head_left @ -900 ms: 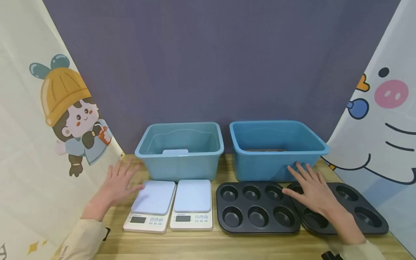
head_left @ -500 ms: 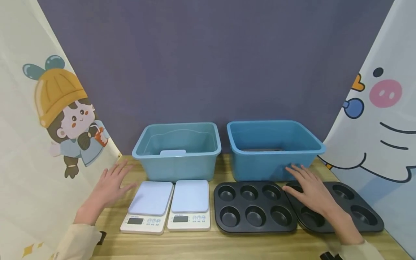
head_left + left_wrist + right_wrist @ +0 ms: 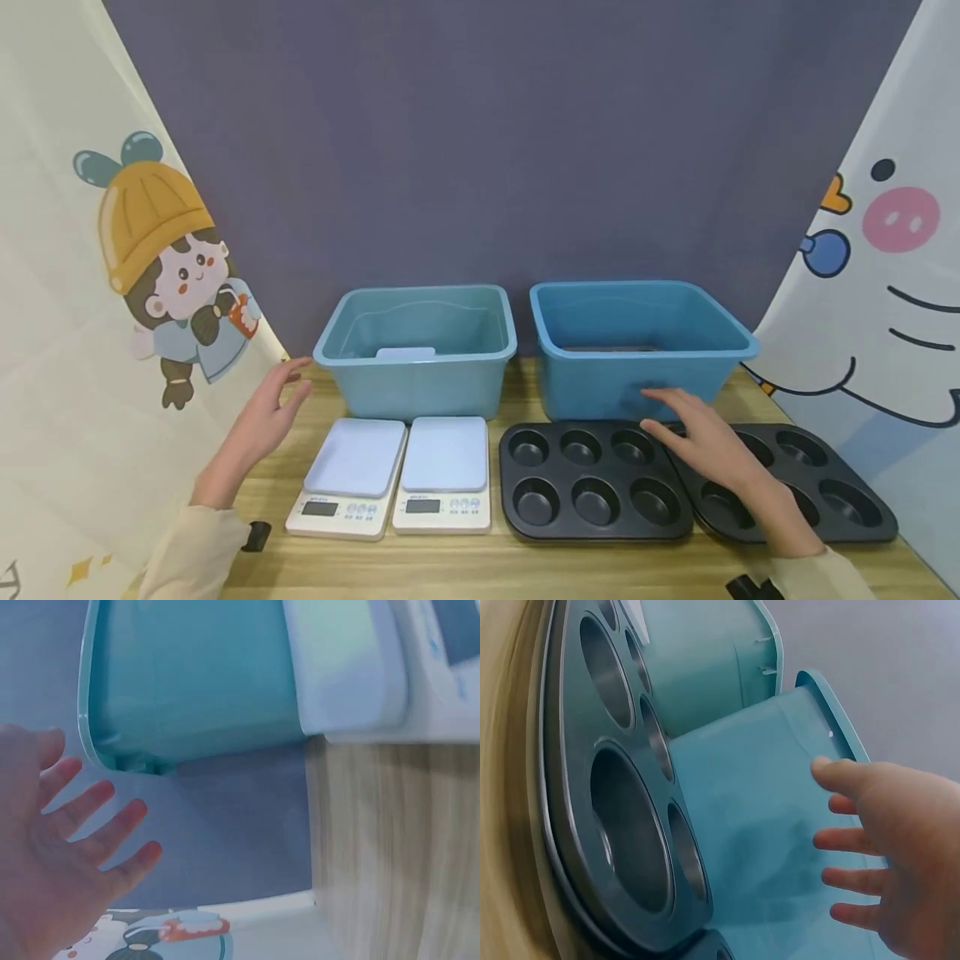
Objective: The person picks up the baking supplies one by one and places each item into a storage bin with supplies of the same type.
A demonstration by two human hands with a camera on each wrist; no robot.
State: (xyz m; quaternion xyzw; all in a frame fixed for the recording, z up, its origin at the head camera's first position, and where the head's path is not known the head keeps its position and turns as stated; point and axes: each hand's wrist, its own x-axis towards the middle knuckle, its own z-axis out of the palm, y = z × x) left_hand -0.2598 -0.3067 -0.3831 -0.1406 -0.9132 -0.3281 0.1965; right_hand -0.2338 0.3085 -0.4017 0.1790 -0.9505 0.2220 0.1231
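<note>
My left hand [image 3: 258, 421] is raised left of the pale teal bin [image 3: 416, 387] and the left kitchen scale [image 3: 356, 458]. It holds nothing; in the left wrist view its fingers [image 3: 112, 832] are spread. My right hand [image 3: 705, 446] hovers over the right muffin tin [image 3: 847, 500], in front of the blue bin [image 3: 615, 387]. Its fingers [image 3: 855, 881] are loosely extended and grip nothing. A second white scale [image 3: 442, 475] sits beside the first. Next to it lies the left black muffin tin [image 3: 596, 479], its several cups without contents. The right hand and forearm hide part of the right tin.
A pale flat piece [image 3: 405, 353] shows inside the teal bin. Something thin lies low in the blue bin, mostly hidden by its wall. A dark curtain [image 3: 480, 150] hangs behind; printed white cloths [image 3: 45, 333] flank the wooden table [image 3: 450, 567].
Both hands have turned from spread, palm-down poses to more sideways ones, with fingers closer together. The right hand has shifted slightly left. Scales, tins and bins stay in place.
</note>
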